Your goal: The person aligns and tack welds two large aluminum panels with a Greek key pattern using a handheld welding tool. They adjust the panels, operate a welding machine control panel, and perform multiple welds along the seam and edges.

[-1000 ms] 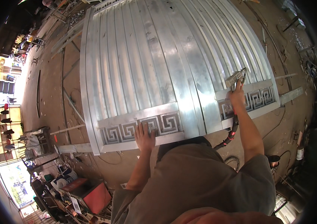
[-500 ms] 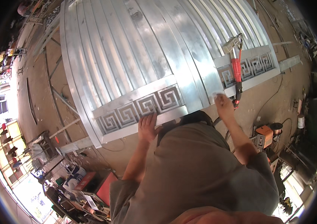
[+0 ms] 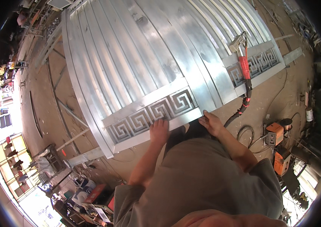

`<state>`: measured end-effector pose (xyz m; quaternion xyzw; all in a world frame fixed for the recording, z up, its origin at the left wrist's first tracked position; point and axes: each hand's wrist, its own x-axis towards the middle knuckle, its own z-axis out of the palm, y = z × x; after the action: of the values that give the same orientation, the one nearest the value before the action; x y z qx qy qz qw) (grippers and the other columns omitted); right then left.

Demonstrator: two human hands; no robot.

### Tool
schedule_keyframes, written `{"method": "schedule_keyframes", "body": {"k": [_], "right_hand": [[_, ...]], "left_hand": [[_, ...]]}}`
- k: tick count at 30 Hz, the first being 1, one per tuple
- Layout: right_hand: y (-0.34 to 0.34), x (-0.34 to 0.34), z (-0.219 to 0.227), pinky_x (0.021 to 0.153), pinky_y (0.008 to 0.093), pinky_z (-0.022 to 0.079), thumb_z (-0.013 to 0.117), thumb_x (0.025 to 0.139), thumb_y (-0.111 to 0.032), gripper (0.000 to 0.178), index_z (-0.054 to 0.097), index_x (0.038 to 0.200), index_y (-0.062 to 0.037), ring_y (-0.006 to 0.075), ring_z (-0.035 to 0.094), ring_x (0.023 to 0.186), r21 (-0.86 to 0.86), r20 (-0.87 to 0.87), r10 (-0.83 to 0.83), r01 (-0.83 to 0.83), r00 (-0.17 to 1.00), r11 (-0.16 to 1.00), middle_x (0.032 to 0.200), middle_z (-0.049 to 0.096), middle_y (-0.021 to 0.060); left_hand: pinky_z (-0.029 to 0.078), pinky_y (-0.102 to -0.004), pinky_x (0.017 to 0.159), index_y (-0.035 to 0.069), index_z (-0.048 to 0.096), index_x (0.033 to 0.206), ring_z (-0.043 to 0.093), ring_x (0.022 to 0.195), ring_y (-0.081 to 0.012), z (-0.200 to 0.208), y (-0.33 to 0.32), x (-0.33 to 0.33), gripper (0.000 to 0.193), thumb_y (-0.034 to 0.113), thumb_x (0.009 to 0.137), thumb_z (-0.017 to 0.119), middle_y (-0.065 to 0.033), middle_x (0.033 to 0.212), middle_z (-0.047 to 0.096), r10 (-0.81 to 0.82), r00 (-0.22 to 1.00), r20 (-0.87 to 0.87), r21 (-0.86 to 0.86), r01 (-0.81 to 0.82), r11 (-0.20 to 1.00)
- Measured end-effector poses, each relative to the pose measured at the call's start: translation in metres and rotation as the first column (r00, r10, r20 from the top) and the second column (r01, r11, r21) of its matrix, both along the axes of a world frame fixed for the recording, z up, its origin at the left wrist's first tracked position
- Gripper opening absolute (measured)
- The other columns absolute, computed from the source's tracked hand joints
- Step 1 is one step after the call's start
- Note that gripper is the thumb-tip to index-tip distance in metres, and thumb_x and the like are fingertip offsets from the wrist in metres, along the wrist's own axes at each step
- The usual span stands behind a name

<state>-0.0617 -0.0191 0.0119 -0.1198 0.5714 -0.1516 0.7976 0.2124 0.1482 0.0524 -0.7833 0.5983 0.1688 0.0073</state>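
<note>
A large silver metal gate panel [image 3: 137,49] with long ribs lies flat before me. Greek-key fretwork [image 3: 151,113] fills a strip along its near side. My left hand [image 3: 159,131] has its fingers bent over the near rail, below the fretwork. At the rail's right end, beside the wide middle stile, my right hand [image 3: 211,123] grips the edge with thumb on top and fingers curled beneath. On the right part of the panel rests a torch-like tool [image 3: 244,67] with a red-wrapped handle. Its black cable hangs off the near edge.
Long metal bars [image 3: 69,109] extend under and beside the panel on the left. Orange machines [image 3: 274,133] and a wire spool [image 3: 286,124] stand on the floor at right, near coiled cable [image 3: 246,135]. Cluttered equipment [image 3: 81,196] fills the lower left.
My right hand has come left and down from near the tool to the panel's near edge. My left hand stays on the rail. The whole view has shifted slightly.
</note>
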Motion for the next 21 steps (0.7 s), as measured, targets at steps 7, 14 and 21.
{"method": "schedule_keyframes", "body": {"k": [7,14,21], "right_hand": [[0.003,0.012,0.009,0.093,0.0375,0.064,0.069,0.109,-0.025,0.037,0.06,0.122,0.0088,0.0224,0.072,0.098,-0.068,-0.136,0.019,-0.028,0.99,0.997,0.109,0.071,0.0124],[0.008,0.009,0.008,0.096,0.0351,0.064,0.066,0.11,-0.023,0.038,0.06,0.127,0.01,0.0219,0.07,0.103,-0.043,-0.137,0.046,-0.052,0.989,0.998,0.121,0.069,0.0162],[0.006,0.012,0.013,0.098,0.0366,0.063,0.066,0.112,-0.025,0.039,0.058,0.13,0.0088,0.0212,0.071,0.103,-0.04,-0.059,0.078,-0.08,0.995,0.996,0.119,0.07,0.012]], "left_hand": [[0.054,-0.0511,0.089,0.014,0.065,0.11,0.064,0.114,-0.0302,0.003,0.002,0.002,0.051,0.034,0.071,0.092,-0.0066,0.115,0.063,-0.003,1.0,0.003,-0.046,0.003,0.999],[0.054,-0.051,0.087,0.014,0.069,0.109,0.065,0.11,-0.0316,0.009,0.004,0.005,0.048,0.041,0.075,0.089,-0.0073,0.11,0.064,-0.037,0.999,0.019,-0.066,0.038,0.997],[0.054,-0.0516,0.089,0.015,0.069,0.112,0.065,0.111,-0.032,0.001,0.007,0.007,0.048,0.038,0.075,0.088,-0.0077,0.113,0.063,-0.045,0.999,0.023,-0.07,0.046,0.996]]}}
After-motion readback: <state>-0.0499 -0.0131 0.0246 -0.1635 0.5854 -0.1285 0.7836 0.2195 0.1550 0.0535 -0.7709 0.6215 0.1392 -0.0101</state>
